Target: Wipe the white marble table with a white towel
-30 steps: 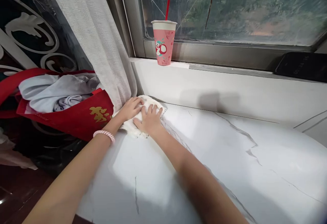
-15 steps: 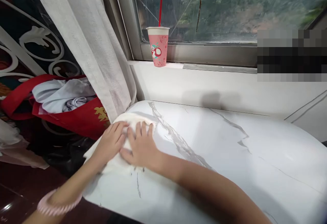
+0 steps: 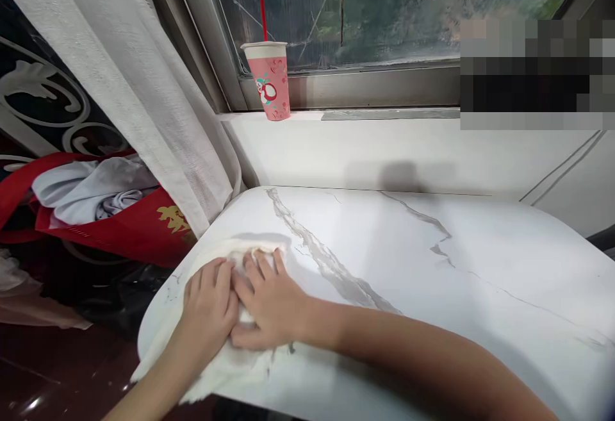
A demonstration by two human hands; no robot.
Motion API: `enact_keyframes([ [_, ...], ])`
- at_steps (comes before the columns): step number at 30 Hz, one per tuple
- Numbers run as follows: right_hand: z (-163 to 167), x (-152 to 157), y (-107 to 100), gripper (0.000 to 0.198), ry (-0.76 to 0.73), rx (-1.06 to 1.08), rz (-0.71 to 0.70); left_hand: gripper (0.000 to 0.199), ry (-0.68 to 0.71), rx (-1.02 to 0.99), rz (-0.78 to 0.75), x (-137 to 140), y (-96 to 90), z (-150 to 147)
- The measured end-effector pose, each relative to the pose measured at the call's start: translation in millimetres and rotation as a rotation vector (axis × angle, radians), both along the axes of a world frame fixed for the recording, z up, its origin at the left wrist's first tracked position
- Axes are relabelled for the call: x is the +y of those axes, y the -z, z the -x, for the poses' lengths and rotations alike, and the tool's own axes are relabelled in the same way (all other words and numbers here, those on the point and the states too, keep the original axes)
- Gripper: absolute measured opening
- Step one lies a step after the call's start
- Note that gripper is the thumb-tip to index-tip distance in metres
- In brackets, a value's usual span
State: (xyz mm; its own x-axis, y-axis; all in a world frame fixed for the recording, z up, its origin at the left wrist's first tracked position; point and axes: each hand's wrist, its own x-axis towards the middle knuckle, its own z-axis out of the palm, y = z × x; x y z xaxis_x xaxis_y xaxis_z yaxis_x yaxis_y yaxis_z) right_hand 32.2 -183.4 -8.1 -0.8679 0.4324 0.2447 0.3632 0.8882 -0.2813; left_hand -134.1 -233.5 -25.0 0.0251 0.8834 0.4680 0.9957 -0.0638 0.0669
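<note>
A cream-white cloth lies on the left end of a white marble-patterned table, with one edge hanging over the table's front left side. Both hands press down on this cloth, close beside each other. My left hand rests on it with fingers stretched forward and held near together. Just to its right, my right hand lies flat with spread fingers and the thumb pointing left. Neither hand grips the cloth; the palms cover part of it.
A pink paper cup with a red straw stands on the window sill. A white curtain hangs at the left. Below it, a red bag holds pale clothes. Dark reddish floor shows at the lower left.
Both hands and the cloth have slid nearer to me along the tabletop, baring its far left edge. The view has shifted to the right.
</note>
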Motion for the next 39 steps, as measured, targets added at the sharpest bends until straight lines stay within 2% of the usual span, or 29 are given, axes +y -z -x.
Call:
enact_keyframes([
  [4, -4, 52, 0, 0.082, 0.13, -0.007, 0.038, 0.024, 0.055, -0.04, 0.102, 73, -10.8, -5],
  [10, -20, 131, 5, 0.072, 0.448, -0.037, 0.053, 0.022, 0.124, -0.051, 0.123, 190, -19.3, -35],
  [13, -29, 158, 4, 0.069, 0.551, -0.038, 0.079, 0.024, 0.135, -0.067, 0.131, 226, -19.2, -52],
  [16, -33, 169, 1, 0.068, 0.605, -0.06, 0.113, 0.026, 0.112, -0.09, 0.121, 239, -17.5, -61],
  [19, -37, 167, 0, 0.067, 0.592, -0.062, 0.109, 0.028, 0.101, -0.095, 0.113, 232, -14.6, -63],
  [23, -48, 154, 1, 0.066, 0.527, -0.057, 0.101, 0.026, 0.087, -0.077, 0.089, 208, -10.3, -68],
  [29, -74, 115, 1, 0.068, 0.455, -0.053, 0.038, 0.025, 0.094, -0.055, 0.057, 163, -8.5, -88],
  [34, -106, 60, 5, 0.072, 0.354, -0.016, -0.045, 0.033, 0.275, -0.144, 0.054, 96, -7.1, -102],
  [39, -138, -4, 3, 0.077, 0.222, 0.016, -0.047, 0.039, 0.331, -0.129, 0.076, 14, -8.7, -115],
])
